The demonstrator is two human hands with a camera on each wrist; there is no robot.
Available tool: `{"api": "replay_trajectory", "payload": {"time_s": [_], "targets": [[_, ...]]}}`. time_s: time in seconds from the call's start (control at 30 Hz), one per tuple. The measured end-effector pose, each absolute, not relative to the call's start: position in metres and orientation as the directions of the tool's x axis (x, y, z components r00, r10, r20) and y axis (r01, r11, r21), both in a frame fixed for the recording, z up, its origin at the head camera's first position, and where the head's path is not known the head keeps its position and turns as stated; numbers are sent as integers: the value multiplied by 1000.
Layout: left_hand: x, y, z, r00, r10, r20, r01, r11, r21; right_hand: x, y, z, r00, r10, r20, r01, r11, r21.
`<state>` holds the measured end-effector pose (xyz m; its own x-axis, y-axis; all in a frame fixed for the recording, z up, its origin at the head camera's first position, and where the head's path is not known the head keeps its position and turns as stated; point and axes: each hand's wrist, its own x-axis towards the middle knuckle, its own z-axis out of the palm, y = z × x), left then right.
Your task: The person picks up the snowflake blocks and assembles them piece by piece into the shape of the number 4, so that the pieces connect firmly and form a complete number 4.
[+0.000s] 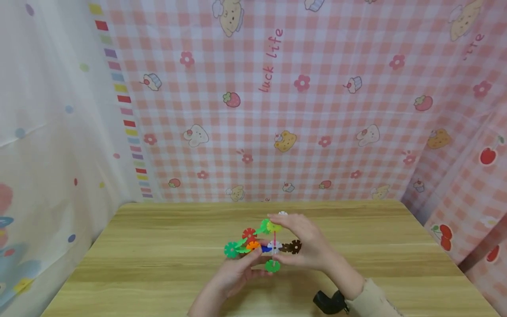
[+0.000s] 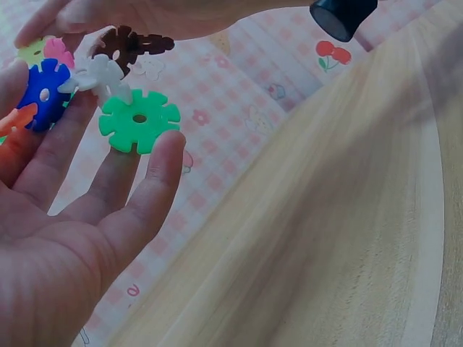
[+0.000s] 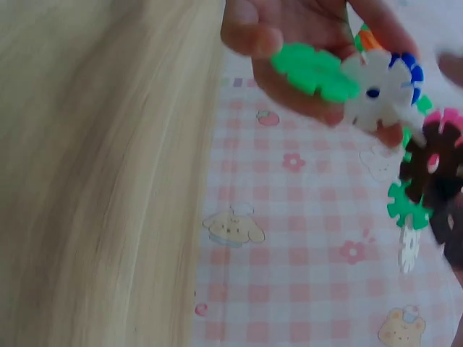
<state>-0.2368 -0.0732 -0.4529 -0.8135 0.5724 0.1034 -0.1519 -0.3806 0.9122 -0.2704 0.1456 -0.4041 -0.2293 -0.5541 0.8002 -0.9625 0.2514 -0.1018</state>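
A joined cluster of notched plastic snowflake discs is held between both hands over the table. My left hand grips it from the left, its thumb by the orange disc and the blue disc, other fingers underneath. My right hand pinches the cluster from the right, forefinger at the yellow disc, thumb below near the white disc. A green disc hangs lowest, near the left fingertips. Brown discs stick out under the right palm. Red and teal discs extend left.
The wood-grain table lies beneath both hands. A black curved object is beside the right forearm. A pink checked curtain hangs behind the table, and a pale dotted curtain on the left.
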Motion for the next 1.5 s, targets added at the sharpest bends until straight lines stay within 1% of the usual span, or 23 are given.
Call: {"api": "replay_trajectory", "payload": {"time_s": [0.13, 0.2, 0.4, 0.6, 0.67, 0.73, 0.87, 0.93, 1.07, 1.17, 1.4, 1.5], "targets": [[-237, -73, -453, -813, 573, 103, -148, -375, 915, -270, 140, -404, -204, -490, 848, -965, 246, -90], [-237, -73, -453, -813, 573, 105, -144, -372, 917, -269, 139, -404, -211, -476, 854, -964, 248, -100], [-237, -73, -451, -806, 580, 117, -136, -375, 917, -268, 141, -404, -256, -512, 820, -954, 268, -131], [-236, -72, -449, -800, 585, 131, -126, -378, 917, -266, 145, -400, -285, -554, 782, -943, 310, -124], [-236, -72, -448, -800, 583, 138, -121, -383, 916, -264, 145, -398, -307, -565, 766, -935, 330, -131], [-236, -72, -448, -803, 579, 142, -120, -391, 913, -261, 145, -397, -350, -568, 745, -920, 357, -161], [-236, -71, -449, -810, 568, 148, -119, -407, 906, -258, 141, -398, -405, -544, 735, -899, 381, -214], [-236, -71, -449, -814, 562, 147, -118, -408, 905, -257, 139, -399, -426, -527, 735, -894, 371, -253], [-236, -72, -448, -824, 549, 143, -125, -422, 898, -257, 134, -401, -454, -509, 731, -889, 307, -339], [-236, -74, -447, -829, 543, 134, -135, -427, 894, -258, 132, -402, -445, -503, 741, -896, 250, -368], [-236, -75, -445, -828, 545, 132, -148, -439, 886, -263, 130, -404, -350, -498, 794, -937, 187, -296], [-236, -75, -445, -825, 547, 140, -146, -445, 883, -263, 130, -403, -339, -496, 800, -941, 176, -289]]}}
